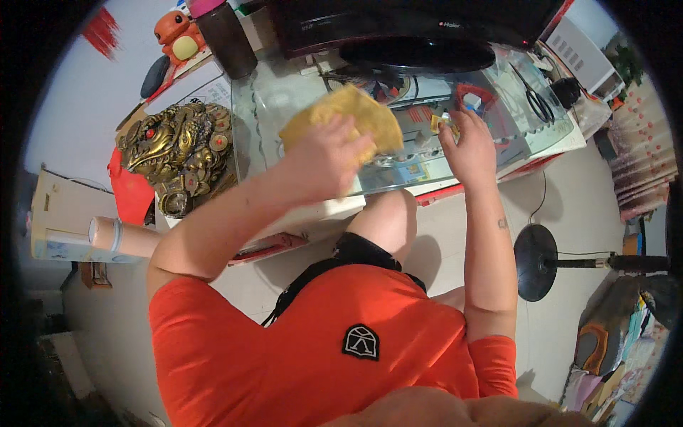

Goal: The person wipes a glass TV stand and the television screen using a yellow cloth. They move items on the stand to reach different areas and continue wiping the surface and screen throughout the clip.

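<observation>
My left hand (325, 157), blurred, is on a yellow cloth (347, 101) spread over the glass top (267, 128) of a low white cabinet. The cloth bunches under the fingers, and its far edge fans out towards the television. Near the right part of the glass is my right hand (472, 149), thumb and fingers apart. A small yellow packet (436, 124) and a red plastic basket (475, 92) with small items show by its fingertips. Whether these lie on the glass or under it, I cannot tell.
A Haier television (405, 26) on a black oval stand (416, 55) spans the back. Left stand a golden toad figurine (179, 149), a dark bottle (227, 42) and an orange toy figure (179, 37). Black-handled scissors (536, 101) lie right. A black round stand base (535, 262) is on the floor.
</observation>
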`<move>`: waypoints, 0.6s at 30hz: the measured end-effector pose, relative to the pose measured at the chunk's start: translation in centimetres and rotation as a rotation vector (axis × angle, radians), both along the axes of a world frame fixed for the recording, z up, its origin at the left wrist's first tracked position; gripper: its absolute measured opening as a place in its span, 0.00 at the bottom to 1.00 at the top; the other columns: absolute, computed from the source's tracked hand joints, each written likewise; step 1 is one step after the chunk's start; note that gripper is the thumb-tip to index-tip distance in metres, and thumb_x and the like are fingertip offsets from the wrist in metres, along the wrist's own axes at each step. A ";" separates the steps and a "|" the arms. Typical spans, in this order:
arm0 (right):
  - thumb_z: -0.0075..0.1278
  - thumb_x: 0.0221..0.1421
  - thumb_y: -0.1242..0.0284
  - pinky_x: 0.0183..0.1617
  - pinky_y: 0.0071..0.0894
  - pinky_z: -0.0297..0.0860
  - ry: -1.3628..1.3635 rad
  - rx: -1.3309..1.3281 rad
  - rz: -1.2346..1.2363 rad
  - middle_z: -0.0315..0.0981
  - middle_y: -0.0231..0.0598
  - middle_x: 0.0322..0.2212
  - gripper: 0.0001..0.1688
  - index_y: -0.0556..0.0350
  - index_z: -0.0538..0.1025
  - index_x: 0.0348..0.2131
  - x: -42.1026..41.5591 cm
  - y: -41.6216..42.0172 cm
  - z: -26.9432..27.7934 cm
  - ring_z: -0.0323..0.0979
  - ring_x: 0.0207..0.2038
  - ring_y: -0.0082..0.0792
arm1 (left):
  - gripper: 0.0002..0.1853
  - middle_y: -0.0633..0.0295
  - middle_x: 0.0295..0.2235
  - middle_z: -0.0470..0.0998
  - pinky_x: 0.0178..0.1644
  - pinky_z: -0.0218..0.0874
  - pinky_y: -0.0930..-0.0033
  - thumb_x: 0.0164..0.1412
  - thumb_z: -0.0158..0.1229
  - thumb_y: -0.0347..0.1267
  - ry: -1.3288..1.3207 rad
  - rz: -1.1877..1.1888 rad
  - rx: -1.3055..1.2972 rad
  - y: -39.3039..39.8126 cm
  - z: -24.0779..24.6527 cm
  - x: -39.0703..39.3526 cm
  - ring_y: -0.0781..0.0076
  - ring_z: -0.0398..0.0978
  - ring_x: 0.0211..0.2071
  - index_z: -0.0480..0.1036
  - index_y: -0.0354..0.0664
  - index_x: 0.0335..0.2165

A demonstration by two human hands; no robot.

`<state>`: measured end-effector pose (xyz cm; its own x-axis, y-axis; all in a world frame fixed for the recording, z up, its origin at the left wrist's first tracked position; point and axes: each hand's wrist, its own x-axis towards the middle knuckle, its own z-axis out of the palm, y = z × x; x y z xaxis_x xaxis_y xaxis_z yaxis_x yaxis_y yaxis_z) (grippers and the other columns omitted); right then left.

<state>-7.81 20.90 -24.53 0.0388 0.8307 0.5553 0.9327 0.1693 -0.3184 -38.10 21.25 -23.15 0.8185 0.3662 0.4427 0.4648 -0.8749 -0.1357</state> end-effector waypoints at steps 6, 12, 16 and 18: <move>0.53 0.56 0.62 0.62 0.47 0.61 -0.011 -0.033 0.032 0.71 0.56 0.52 0.24 0.63 0.77 0.45 0.0 -0.3 0.4 0.66 0.57 0.53 | 0.27 0.41 0.53 0.72 0.59 0.61 0.50 0.57 0.57 0.31 0.006 0.191 -0.195 0.9 0.2 -1.7 0.43 0.69 0.55 0.68 0.37 0.56; 0.53 0.56 0.61 0.62 0.47 0.62 0.012 -0.040 0.021 0.71 0.55 0.53 0.24 0.63 0.77 0.45 -0.4 -0.3 0.6 0.66 0.58 0.53 | 0.22 0.43 0.47 0.76 0.53 0.64 0.52 0.65 0.48 0.39 0.026 0.675 -0.291 16.8 -1.6 -8.8 0.49 0.74 0.50 0.70 0.38 0.53; 0.53 0.56 0.61 0.63 0.47 0.61 0.019 -0.055 0.016 0.70 0.55 0.53 0.25 0.63 0.77 0.45 0.0 0.2 0.3 0.65 0.58 0.54 | 0.25 0.43 0.49 0.74 0.53 0.64 0.51 0.66 0.44 0.42 0.090 0.837 -0.466 19.0 -0.4 -8.3 0.48 0.72 0.51 0.67 0.39 0.55; 0.53 0.56 0.61 0.63 0.47 0.61 0.018 -0.038 0.015 0.71 0.55 0.53 0.25 0.63 0.77 0.45 -0.2 0.0 0.1 0.65 0.59 0.54 | 0.25 0.44 0.53 0.71 0.54 0.63 0.50 0.66 0.44 0.41 0.116 0.770 -0.468 17.2 0.2 -7.7 0.47 0.71 0.52 0.66 0.40 0.56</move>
